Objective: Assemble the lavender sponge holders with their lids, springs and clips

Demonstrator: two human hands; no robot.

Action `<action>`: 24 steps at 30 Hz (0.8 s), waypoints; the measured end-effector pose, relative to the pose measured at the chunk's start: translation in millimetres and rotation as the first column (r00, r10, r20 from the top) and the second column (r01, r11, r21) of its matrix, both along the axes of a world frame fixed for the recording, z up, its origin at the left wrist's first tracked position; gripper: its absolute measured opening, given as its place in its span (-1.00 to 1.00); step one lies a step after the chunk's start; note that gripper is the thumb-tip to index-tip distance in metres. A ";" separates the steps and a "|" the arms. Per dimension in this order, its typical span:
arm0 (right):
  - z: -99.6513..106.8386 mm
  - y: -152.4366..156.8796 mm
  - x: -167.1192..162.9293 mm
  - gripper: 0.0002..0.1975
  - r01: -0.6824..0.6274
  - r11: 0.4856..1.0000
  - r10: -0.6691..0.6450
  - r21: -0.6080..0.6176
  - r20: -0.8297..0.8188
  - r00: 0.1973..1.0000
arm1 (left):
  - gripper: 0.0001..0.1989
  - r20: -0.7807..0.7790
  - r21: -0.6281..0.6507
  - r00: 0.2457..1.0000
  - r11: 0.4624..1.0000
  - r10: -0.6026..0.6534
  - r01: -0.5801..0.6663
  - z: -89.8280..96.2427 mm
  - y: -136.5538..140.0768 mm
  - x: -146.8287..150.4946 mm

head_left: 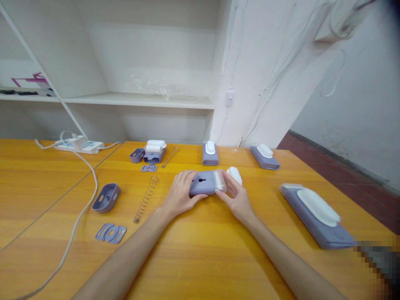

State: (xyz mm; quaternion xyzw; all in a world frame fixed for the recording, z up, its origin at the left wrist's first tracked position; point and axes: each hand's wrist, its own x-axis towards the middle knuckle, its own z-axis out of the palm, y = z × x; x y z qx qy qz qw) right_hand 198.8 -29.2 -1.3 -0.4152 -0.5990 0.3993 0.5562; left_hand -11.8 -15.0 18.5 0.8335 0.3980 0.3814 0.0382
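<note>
Between my hands is a grey-purple plastic housing (204, 183) with a small dark slot and a clear end piece (219, 180). My left hand (181, 191) grips its left end, thumb along the near edge. Around the clear end on the right, my right hand (233, 196) has its thumb and fingers closed. A white oval part (234, 175) shows just behind the right hand, partly hidden. To the left lie a long coil spring (146, 200), an open grey-purple cap (106, 198) and a flat cut-out plate (111, 233).
At the back stand a similar unit (154, 151), a small cap (136, 155), a thin spring (170, 157) and two housings with white tops (210, 153) (265, 156). A larger one (317, 214) lies right. A power strip (79, 145) and white cable (89, 204) cross the left.
</note>
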 end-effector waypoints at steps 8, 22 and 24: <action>1.7 -5.0 -4.4 -0.21 -0.023 1.000 0.023 0.006 0.098 0.995 | -0.36 0.001 0.039 0.999 0.999 0.035 -0.035 -2.9 -0.2 -1.1; 6.8 -12.9 -0.5 -0.17 -0.001 0.985 -0.084 0.172 0.484 0.871 | -0.37 -0.022 0.062 0.999 0.998 0.032 -0.031 -0.8 -3.3 -2.9; 8.3 -13.8 -0.2 -0.17 -0.010 0.984 -0.081 0.177 0.498 0.863 | -0.37 -0.025 0.062 0.999 0.998 0.028 -0.027 -0.9 -3.4 -2.9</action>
